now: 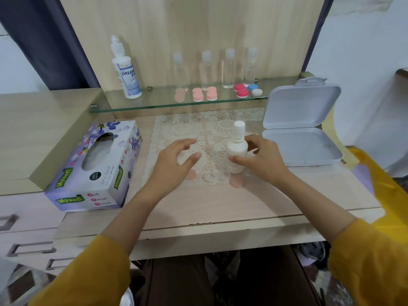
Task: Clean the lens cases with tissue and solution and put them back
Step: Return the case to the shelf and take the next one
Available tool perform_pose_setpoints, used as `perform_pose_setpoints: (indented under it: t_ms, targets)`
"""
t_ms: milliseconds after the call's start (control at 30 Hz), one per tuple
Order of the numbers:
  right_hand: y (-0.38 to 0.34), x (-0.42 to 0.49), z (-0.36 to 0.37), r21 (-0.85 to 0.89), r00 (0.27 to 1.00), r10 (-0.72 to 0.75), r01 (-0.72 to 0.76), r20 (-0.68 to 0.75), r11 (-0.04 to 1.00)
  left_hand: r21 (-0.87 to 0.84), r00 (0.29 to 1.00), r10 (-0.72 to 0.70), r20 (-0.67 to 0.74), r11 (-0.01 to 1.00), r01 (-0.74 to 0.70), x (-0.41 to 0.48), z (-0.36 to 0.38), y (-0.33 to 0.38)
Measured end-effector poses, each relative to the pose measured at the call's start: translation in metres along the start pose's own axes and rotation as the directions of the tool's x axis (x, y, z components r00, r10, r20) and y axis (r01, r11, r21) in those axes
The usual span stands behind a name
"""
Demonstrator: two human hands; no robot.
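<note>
Risk: narrow white bottle (pixel 237 149) is being held upright over the bumpy lace mat (pixel 176 124); a slipping hold could be dropping it onto the lens case (pixel 212 176).
Right grip (pixel 262 157): clamping round the smooth plastic bottle.
Left grip (pixel 176 160): hovering, fingers apart, seemingly holding nothing.
Lens case: lying clear and round-cupped on the lace mat, near the bottle.

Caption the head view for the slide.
Right hand grips small white bottle over lace mat; left hand hovers open nearby.
</note>
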State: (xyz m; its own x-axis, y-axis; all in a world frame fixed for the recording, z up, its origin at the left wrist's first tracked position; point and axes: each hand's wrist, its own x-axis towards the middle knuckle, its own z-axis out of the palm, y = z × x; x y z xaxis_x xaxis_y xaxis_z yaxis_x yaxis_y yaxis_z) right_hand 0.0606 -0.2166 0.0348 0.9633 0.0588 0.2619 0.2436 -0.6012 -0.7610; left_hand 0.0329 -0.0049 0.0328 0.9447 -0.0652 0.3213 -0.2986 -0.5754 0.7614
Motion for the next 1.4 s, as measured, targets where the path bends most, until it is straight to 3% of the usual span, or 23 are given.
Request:
perform_pose_setpoints:
  t_ms: [133,267,367,567,667,833,1067,1233,1400]
  targets:
    - [0.003,-0.003,0.004,0.172,0.999,0.028,-0.033,0.032,0.985,-0.077,0.978,0.182,0.103,0.982,-0.175,0.027,0.008,0.039]
    - [0.007,-0.005,0.006,0.273,0.999,0.016,-0.028,0.047,0.962,-0.065,0.913,0.306,0.27,0.952,-0.3,0.049,0.018,0.06]
    - [0.008,-0.005,0.008,0.285,0.999,-0.006,-0.005,0.039,0.958,-0.042,0.918,0.311,0.247,0.95,-0.31,0.058,0.023,0.065]
    - [0.012,-0.004,0.009,0.326,0.999,-0.006,-0.006,0.033,0.945,0.205,0.975,0.158,0.156,0.961,-0.188,0.069,0.021,0.07]
    - [0.014,-0.004,0.01,0.345,0.999,-0.003,-0.01,0.038,0.939,0.174,0.968,0.222,0.114,0.955,-0.239,0.068,0.014,0.069]
    - [0.016,-0.003,0.01,0.362,0.999,0.003,-0.017,0.04,0.932,0.081,0.879,0.329,0.346,0.923,-0.377,0.069,0.009,0.068]
    - [0.015,-0.007,0.014,0.414,0.999,0.02,-0.03,0.03,0.91,0.198,0.919,0.282,0.276,0.919,-0.341,0.075,0.014,0.072]
    - [0.013,-0.008,0.015,0.432,0.999,0.029,-0.033,0.016,0.901,0.067,0.954,0.229,0.193,0.967,-0.246,0.073,0.02,0.074]
    - [0.013,-0.009,0.018,0.408,0.999,0.048,-0.038,-0.015,0.912,0.106,0.959,0.265,0.098,0.956,-0.275,0.069,0.024,0.072]
